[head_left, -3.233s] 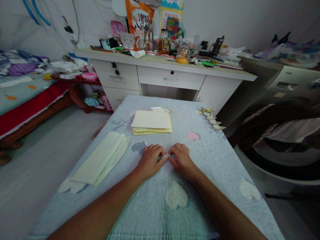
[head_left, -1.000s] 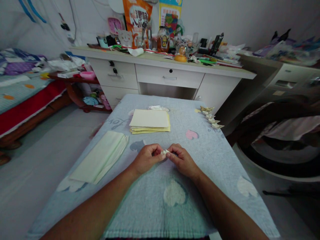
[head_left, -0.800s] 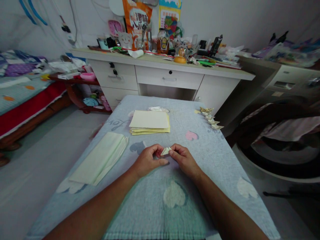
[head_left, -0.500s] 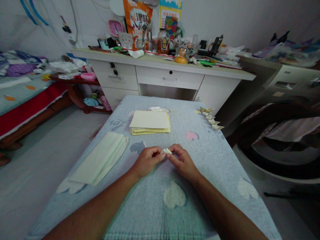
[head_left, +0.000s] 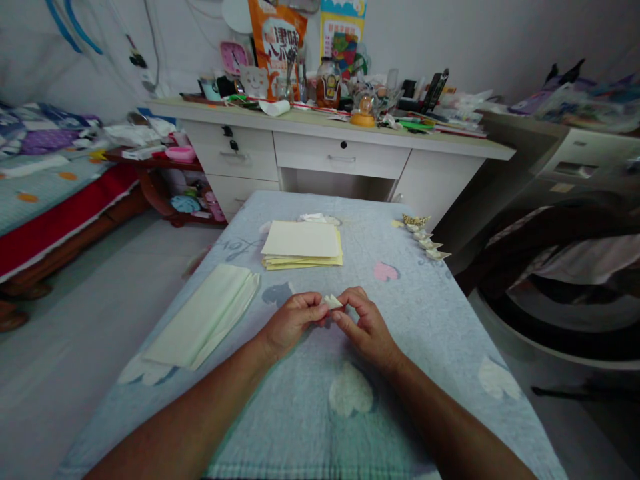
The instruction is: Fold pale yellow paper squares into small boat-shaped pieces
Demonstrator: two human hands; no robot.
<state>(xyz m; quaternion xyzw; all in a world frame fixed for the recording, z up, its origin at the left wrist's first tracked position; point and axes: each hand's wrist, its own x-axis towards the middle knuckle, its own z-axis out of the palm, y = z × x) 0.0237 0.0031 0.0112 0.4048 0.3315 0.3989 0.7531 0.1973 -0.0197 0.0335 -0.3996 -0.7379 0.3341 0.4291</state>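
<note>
Between my hands is a small piece of folded paper [head_left: 333,302], pale cream with pointed tips. My left hand [head_left: 296,320] is closed, pinching its left side between thumb and fingers. From the right, my right hand [head_left: 367,323] has its bent index finger against the other end, with the thumb just below; the exact contact there is partly hidden. Beyond the hands lies a stack of cream and yellow paper sheets [head_left: 301,239]. To the left rests a pale green folded paper bundle [head_left: 205,317]. Several small folded paper pieces [head_left: 429,244] stand in a row at the far right.
A blue patterned cloth [head_left: 420,373] covers the table. White crumpled paper [head_left: 315,218] lies behind the stack. Past the table stands a white desk [head_left: 345,157] crowded with jars and bags. A washing machine [head_left: 575,170] is at the right, a bed [head_left: 65,193] at the left.
My right thumb has slid down and off the front of the folded paper, while the left hand keeps its pinch. The whole view has shifted very slightly.
</note>
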